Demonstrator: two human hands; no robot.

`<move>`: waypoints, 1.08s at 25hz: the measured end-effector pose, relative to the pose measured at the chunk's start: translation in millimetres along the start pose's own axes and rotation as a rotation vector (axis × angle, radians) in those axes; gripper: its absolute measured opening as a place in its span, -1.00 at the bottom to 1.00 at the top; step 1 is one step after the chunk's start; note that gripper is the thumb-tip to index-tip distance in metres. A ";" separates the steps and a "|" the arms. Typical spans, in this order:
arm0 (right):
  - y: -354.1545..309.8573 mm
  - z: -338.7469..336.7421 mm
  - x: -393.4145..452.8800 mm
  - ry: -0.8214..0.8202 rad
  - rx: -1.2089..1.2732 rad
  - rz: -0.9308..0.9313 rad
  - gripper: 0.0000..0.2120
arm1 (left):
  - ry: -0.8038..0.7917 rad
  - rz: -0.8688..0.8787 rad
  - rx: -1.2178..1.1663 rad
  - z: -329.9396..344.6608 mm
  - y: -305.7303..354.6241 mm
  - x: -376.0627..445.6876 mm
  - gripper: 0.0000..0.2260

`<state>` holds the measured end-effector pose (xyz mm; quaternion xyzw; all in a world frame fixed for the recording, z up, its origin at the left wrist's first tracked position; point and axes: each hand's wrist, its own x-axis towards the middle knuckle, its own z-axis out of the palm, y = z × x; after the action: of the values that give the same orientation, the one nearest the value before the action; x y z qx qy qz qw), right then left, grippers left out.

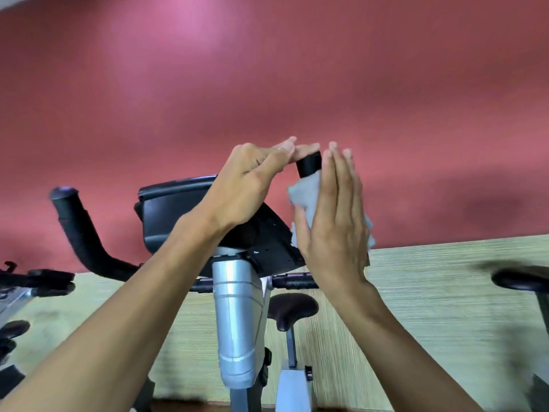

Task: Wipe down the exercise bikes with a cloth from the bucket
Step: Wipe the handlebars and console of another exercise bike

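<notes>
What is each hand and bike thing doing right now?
Left hand: fingers straight, fingertips touching the handlebar end.
Right hand: fingers straight, pressing the cloth against the handlebar.
Cloth: bunched around the handlebar.
Handlebar end: uncovered, upright.
Saddle: unoccupied.

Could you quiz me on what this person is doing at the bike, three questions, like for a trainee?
1. True or false: the cloth is wrapped on the handlebar under the right hand.
2. What does the left hand touch?
A. the saddle
B. the handlebar's tip
C. the floor
3. Fill in: the right hand's fingers are ____ (straight or curled).

Key:
1. True. The cloth sits just below the black tip, pressed by the right palm.
2. B. The left fingertips rest on the tip; the saddle lies lower, untouched.
3. Straight. They point up beside the bar, flat against the cloth.
</notes>
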<state>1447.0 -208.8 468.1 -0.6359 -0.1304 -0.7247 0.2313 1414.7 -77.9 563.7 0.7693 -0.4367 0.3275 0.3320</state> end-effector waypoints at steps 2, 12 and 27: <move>-3.5 2.8 11.6 0.053 -0.030 -0.010 -0.40 | 0.010 0.017 -0.030 1.9 -4.1 2.3 -0.59; -10.9 0.9 24.6 0.022 -0.090 -0.049 -0.39 | 0.056 0.072 -0.035 2.6 -16.6 6.7 -0.40; 9.8 4.6 -12.7 0.027 -0.141 -0.105 -0.37 | 0.130 0.002 -0.101 11.8 -2.7 -0.7 -0.62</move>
<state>1456.9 -212.9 455.4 -0.6331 -0.1092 -0.7516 0.1496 1419.4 -85.9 555.8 0.7281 -0.4311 0.3548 0.3976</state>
